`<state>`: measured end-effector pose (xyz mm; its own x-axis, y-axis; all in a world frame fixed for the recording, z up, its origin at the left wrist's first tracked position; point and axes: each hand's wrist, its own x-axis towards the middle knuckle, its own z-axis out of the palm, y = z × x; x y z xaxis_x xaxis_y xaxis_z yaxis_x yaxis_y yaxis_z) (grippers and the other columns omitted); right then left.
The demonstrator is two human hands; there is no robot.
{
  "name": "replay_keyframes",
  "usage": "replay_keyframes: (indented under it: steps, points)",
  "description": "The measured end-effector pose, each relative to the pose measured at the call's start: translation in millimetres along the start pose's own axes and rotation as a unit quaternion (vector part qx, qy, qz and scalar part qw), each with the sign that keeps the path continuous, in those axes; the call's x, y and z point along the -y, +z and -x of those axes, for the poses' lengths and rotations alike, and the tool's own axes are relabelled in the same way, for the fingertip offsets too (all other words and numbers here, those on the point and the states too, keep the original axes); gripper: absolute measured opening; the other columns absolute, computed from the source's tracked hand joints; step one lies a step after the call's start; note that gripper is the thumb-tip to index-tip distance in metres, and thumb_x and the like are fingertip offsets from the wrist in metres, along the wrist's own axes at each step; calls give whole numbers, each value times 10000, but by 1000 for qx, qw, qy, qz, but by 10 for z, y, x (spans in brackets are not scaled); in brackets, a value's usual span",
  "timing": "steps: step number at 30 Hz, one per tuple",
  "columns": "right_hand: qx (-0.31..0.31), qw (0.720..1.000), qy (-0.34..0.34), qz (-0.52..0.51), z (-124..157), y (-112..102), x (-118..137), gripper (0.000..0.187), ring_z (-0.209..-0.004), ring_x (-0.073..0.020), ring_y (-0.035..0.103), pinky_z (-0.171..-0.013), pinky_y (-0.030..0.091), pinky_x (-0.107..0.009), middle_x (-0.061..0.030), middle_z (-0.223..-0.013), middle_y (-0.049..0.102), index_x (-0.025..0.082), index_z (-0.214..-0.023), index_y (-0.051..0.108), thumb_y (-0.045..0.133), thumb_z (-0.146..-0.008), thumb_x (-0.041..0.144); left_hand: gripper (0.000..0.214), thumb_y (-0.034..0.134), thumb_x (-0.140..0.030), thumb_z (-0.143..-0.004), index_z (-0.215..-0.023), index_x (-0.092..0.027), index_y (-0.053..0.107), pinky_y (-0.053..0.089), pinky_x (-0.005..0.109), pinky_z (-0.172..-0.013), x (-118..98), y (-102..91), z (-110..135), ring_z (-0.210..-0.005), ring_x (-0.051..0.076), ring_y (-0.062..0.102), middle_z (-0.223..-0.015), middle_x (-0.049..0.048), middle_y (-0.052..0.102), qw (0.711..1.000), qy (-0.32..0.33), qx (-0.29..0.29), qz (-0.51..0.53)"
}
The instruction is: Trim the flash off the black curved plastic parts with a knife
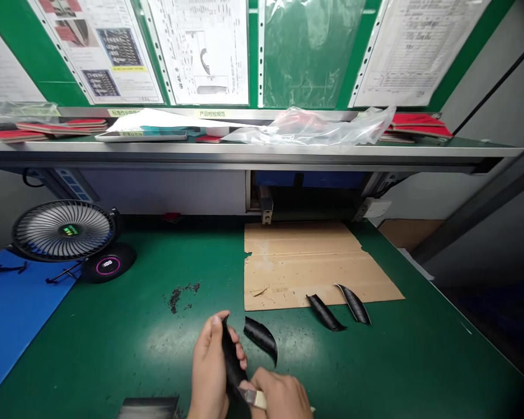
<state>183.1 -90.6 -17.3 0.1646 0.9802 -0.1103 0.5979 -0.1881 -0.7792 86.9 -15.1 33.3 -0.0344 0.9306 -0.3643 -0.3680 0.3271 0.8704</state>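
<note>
My left hand (209,372) grips a long, curved black carbon-fibre strip (230,358) that stands nearly upright at the bottom centre of the view. My right hand (282,397) holds a small pale-handled tool (252,397) with its tip against the lower end of that strip. A second curved black piece (262,337) lies on the green bench just right of my left hand. Two more black strips (325,312) (354,303) rest at the front edge of a flat cardboard sheet (305,262).
A small desk fan (63,230) with a round base stands at the left beside a blue mat (13,308). Dark shavings (181,294) speckle the bench. A metal shelf (244,152) above carries red pads and plastic bags. The bench edge runs down the right side.
</note>
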Motion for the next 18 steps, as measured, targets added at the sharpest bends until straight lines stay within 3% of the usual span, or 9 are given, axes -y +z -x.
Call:
replay_keyframes:
  steps: [2, 6, 9, 12, 15, 18]
  points:
    - [-36, 994, 3, 101, -6, -35, -164, 213, -475, -153, 476, -465, 226, -246, 8, -580, 514, 221, -679, 441, 473, -888, 247, 458, 560, -586, -815, -1080, -218, 494, 443, 268, -446, 148, -151, -229, -483, 130, 486, -664, -38, 506, 998, 32, 0, -61]
    - [-70, 983, 26, 169, -110, -83, -368, 128, -658, -206, 593, -430, 323, -229, -54, -860, 580, 225, -936, 539, 490, -929, 344, 466, 557, -578, -818, -1075, -191, 528, 494, 343, -585, 285, -378, -662, -583, 185, 571, -701, 0, 552, 988, 51, 9, -146]
    - [-58, 985, 10, 162, -213, -179, -415, 175, -678, -187, 599, -453, 374, -227, -71, -991, 570, 227, -1003, 570, 432, -915, 163, 469, 613, -523, -804, -1137, -195, 577, 463, 407, -862, 189, -385, -827, -979, 275, 589, -1005, 105, 622, 976, 74, 47, -200]
    - [-38, 990, -25, 135, -259, -403, -355, 304, -626, -145, 567, -538, 427, -235, -52, -951, 577, 210, -890, 600, 331, -902, 67, 427, 664, -482, -781, -1139, -256, 607, 379, 372, -1005, 15, -295, -770, -1277, 291, 381, -1328, 91, 483, 968, 87, 84, -221]
    - [21, 990, -123, 63, -249, -700, -130, 358, -750, -140, 579, -662, 441, -235, -9, -961, 599, 251, -900, 648, 380, -857, 17, 388, 589, -537, -820, -1044, -222, 630, 499, 371, -852, -89, -145, -497, -1099, 277, 538, -1133, 119, 575, 966, 20, 149, -208]
    - [91, 978, -184, -30, -198, -935, 197, 405, -897, -155, 569, -752, 438, -248, 26, -987, 609, 327, -954, 675, 440, -838, 18, 464, 563, -582, -820, -967, -150, 648, 535, 325, -539, -135, 18, -146, -697, 223, 616, -797, 103, 598, 943, -167, 250, -145]
